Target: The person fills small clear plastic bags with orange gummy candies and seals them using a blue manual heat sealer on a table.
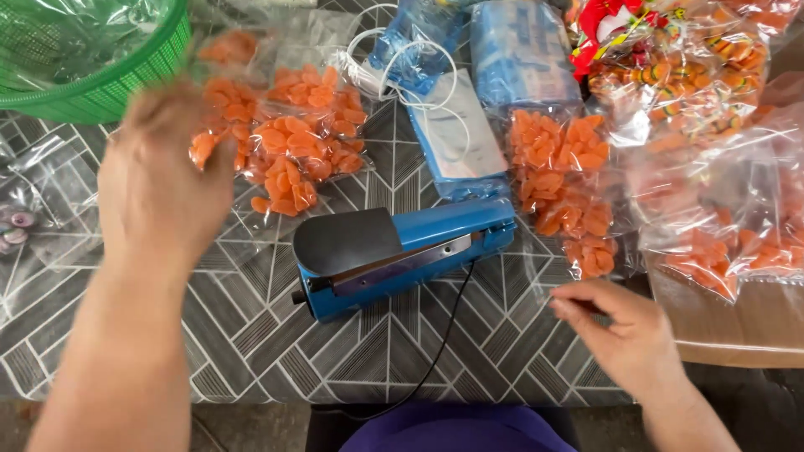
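A blue heat sealer point(402, 251) with a black pad lies closed in the middle of the patterned table. My left hand point(163, 180) is blurred at the upper left, its fingers on a clear bag of orange candy pieces point(289, 146). My right hand point(624, 331) rests low at the right, fingertips pinching the bottom edge of another clear bag of orange pieces point(565, 180) that lies right of the sealer.
A green plastic basket point(100, 79) stands at the far left corner. Blue packets point(456, 138) and a white cord lie behind the sealer. More candy bags point(720, 234) pile up at the right over a cardboard box point(745, 331). A black cable point(444, 343) runs off the front edge.
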